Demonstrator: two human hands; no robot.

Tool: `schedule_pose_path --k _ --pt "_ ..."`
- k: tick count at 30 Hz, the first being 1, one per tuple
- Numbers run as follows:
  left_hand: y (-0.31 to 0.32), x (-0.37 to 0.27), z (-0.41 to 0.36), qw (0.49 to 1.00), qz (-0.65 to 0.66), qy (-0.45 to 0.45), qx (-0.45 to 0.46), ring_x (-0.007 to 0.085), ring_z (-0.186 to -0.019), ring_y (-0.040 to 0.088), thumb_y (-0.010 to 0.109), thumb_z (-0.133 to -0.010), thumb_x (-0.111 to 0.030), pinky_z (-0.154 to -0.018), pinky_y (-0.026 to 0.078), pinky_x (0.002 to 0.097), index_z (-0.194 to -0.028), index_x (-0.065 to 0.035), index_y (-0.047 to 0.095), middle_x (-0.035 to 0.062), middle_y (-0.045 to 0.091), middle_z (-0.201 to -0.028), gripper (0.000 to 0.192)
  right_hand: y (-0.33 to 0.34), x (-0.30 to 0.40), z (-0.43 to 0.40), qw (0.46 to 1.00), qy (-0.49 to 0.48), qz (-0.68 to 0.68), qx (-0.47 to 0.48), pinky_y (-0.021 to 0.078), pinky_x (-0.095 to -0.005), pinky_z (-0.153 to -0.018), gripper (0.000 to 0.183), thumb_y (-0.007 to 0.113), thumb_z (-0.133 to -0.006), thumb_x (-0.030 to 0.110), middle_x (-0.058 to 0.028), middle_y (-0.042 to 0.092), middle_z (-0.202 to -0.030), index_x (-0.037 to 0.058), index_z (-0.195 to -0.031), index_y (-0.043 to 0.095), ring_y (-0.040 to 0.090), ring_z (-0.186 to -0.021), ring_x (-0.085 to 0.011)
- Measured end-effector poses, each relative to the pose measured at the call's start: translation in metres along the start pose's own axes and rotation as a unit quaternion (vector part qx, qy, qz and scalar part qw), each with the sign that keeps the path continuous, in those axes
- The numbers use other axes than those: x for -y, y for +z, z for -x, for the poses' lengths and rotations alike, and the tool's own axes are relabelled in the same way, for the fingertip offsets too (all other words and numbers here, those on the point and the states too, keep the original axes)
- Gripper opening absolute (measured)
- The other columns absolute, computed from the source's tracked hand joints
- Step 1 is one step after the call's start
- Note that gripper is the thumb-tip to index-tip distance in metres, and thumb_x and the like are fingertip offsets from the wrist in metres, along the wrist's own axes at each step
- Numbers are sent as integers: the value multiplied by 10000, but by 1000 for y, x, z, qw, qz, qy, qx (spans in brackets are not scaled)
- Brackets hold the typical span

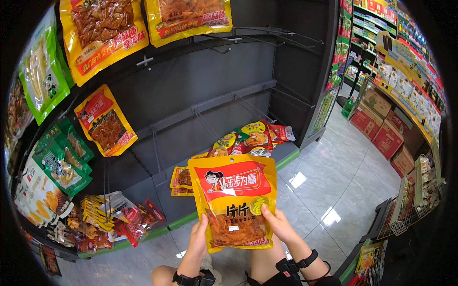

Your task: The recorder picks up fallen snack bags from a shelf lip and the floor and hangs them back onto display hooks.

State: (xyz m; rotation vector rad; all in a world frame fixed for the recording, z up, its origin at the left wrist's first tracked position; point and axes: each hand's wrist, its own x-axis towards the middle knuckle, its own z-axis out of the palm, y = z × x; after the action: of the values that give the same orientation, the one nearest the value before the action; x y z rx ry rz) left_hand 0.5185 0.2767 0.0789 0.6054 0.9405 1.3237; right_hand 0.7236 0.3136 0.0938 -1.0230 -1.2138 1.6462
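A yellow and red snack pouch (236, 203) faces me upright, its hang hole at the top and a clear window over brown-orange pieces. My left hand (198, 234) grips its lower left edge. At the right edge my right hand (277, 221) holds it, the thumb lying on the front; the other fingers are mostly behind the pouch. Just beyond it, partly covered by it, smaller yellow snack packs (181, 181) lie on the bottom shelf. A similar yellow pouch (106, 121) hangs from a hook on the left.
Bare hook arms (250, 107) jut from the black display rack (229, 68). Red and yellow bags (256, 137) lie on its base shelf. Green packs (62, 161) hang at left. Cardboard cartons (388, 137) stand across the tiled floor (332, 178); a wire rack (400, 214) is at right.
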Motion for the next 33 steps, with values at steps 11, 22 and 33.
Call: schedule_pose_path --k 11,22,33 --pt "-5 2 -2 1000 -18 -1 -15 135 -981 446 362 -866 -321 -840 343 263 -1047 36 456 89 487 -1070 411 0 -6 -1 1000 3 -20 -17 366 -239 -780 353 384 -866 295 -12 511 -959 -10 -1008 492 441 -874 -79" --pt "0 -1 -4 999 -37 13 -12 135 -991 438 361 -866 -323 -855 328 261 -1063 40 443 88 477 -1084 421 1 -12 -6 997 15 -64 -36 372 -246 -782 343 415 -852 296 -31 521 -977 6 -1019 488 473 -884 -94" --pt "1 -1 -7 1000 -26 -7 -1 145 -1016 424 347 -868 -329 -867 320 269 -1086 47 419 100 457 -1111 441 5 -5 -8 993 14 -98 -61 395 -227 -685 306 434 -845 287 -15 533 -889 14 -962 508 486 -767 -81"
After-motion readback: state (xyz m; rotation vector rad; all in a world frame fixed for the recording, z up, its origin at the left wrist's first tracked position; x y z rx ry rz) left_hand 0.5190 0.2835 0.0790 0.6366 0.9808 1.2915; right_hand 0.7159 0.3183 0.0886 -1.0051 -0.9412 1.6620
